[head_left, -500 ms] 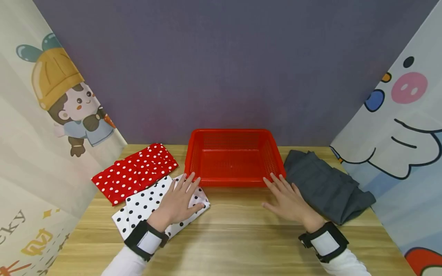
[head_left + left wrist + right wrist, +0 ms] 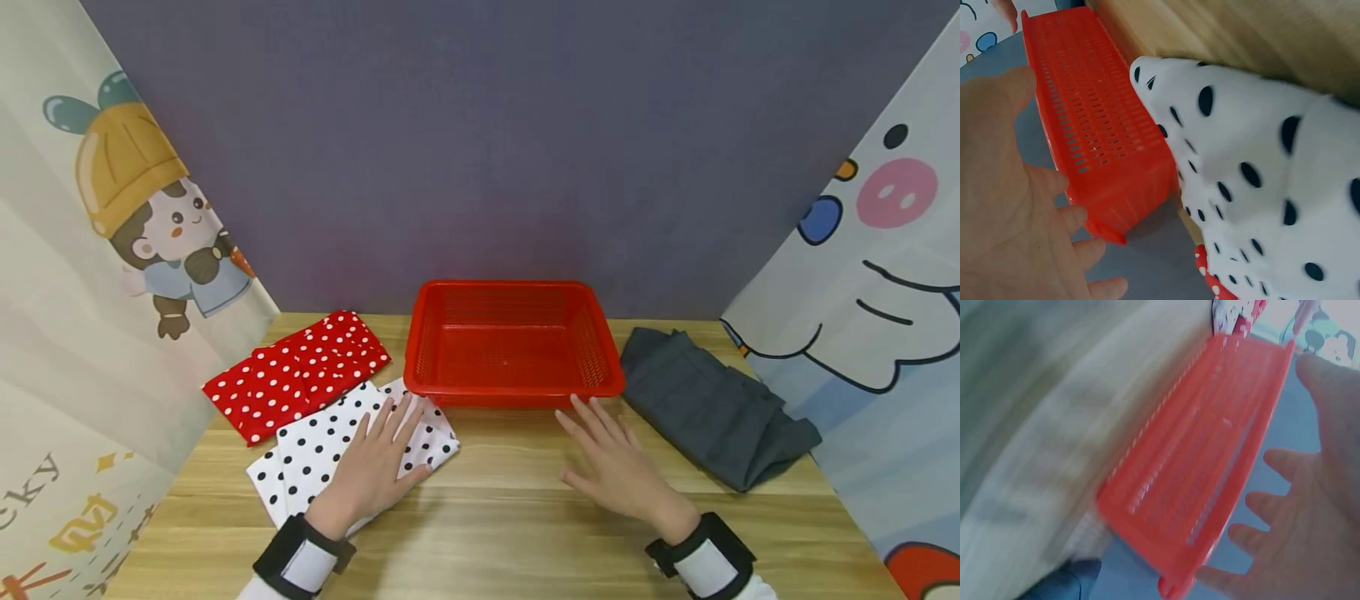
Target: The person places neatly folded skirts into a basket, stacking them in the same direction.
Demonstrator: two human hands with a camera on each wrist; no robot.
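Observation:
A red plastic basket (image 2: 517, 392) with perforated walls stands at the back middle of the table. My left hand (image 2: 366, 473) hovers over a folded white cloth with black dots (image 2: 318, 446), fingers spread and straight, palm down. My right hand (image 2: 626, 475) hangs over the wood in front of the basket's right corner, its fingers extended too. Both palms show bare, the left hand (image 2: 1013, 187) in the left wrist view and the right hand (image 2: 1310, 512) in the right wrist view. Neither hand holds anything.
A folded red cloth with white dots (image 2: 296, 379) lies behind the white one, at the left. To the basket's right is a folded dark grey cloth (image 2: 712, 408). A grey-blue wall (image 2: 487, 150) rises behind the wooden table (image 2: 517, 533), with printed curtains at both sides.
Both hands have drawn back slightly from the basket's front edge toward the person. The basket and the cloths lie as before; the head view has shifted a little.

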